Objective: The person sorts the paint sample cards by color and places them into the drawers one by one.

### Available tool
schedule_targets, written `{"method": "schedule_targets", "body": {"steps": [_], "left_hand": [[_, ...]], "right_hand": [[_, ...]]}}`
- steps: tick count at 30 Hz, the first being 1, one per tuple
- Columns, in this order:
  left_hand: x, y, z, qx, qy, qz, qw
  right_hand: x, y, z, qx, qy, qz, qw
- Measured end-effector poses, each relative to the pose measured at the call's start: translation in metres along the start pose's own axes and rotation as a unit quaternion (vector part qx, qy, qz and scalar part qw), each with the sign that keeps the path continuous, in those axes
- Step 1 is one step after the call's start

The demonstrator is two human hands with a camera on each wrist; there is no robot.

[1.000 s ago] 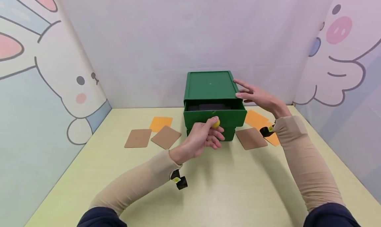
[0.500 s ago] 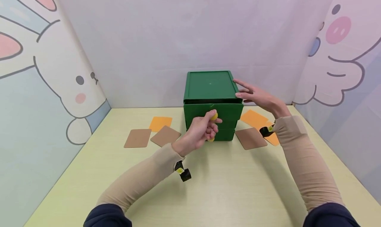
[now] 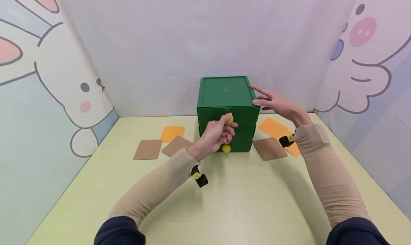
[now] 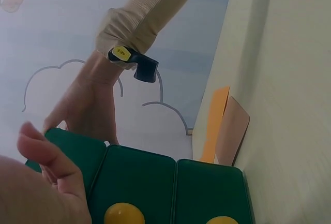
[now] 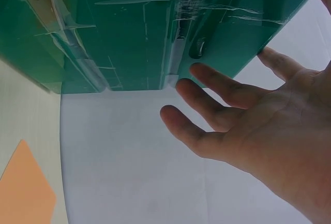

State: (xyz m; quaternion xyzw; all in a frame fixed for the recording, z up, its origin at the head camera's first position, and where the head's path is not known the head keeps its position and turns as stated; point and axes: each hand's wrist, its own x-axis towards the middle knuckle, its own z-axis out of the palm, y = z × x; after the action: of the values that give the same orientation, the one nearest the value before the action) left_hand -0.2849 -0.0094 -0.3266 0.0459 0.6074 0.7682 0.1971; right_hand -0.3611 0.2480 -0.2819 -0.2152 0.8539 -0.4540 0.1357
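A green drawer box [image 3: 224,91] with three drawers stands at the table's back, all drawer fronts flush in the head view. My left hand [image 3: 215,136] is at the top drawer's front, thumb and finger pinching its round yellow knob [image 3: 229,120]. Below the hand shows the bottom drawer's yellow knob [image 3: 226,148]; the left wrist view also has the middle drawer's knob [image 4: 124,213]. With fingers spread, my right hand [image 3: 277,104] rests on the box's right top edge. The right wrist view shows clear tape on the box's side panel [image 5: 129,43], several fingers reaching along it.
Left of the box lie an orange card [image 3: 172,133] and two brown cards, one brown card [image 3: 147,149] farther out. To the right are a brown card [image 3: 269,148] and orange cards [image 3: 273,127]. Printed cloth walls enclose the pale table [image 3: 240,202].
My left hand has moved forward with the knob, and the top drawer has slid from partly out to flush with the box. The right hand stays in place on the box.
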Motion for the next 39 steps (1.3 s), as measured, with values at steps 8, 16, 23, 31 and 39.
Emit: {"method": "schedule_targets", "body": {"steps": [8,16,23,31,39], "left_hand": [[0.002,0.002,-0.002,0.001,0.002,0.0,1.0],[0.001,0.002,-0.005,0.033,-0.012,-0.01,0.9993],[-0.008,-0.015,-0.022,0.131,-0.021,-0.003,0.9911],[-0.007,-0.052,-0.033,0.107,0.004,-0.031,0.9937],[0.004,-0.052,-0.02,0.049,0.031,-0.023,0.998]], "right_hand": [[0.002,0.0,0.001,0.005,-0.004,-0.005,1.0],[0.003,0.0,0.002,0.001,-0.004,-0.006,1.0],[0.003,0.001,0.001,0.001,0.001,-0.007,1.0],[0.001,0.001,0.002,-0.004,0.001,-0.007,1.0],[0.003,0.0,0.002,-0.002,0.003,-0.002,1.0]]}}
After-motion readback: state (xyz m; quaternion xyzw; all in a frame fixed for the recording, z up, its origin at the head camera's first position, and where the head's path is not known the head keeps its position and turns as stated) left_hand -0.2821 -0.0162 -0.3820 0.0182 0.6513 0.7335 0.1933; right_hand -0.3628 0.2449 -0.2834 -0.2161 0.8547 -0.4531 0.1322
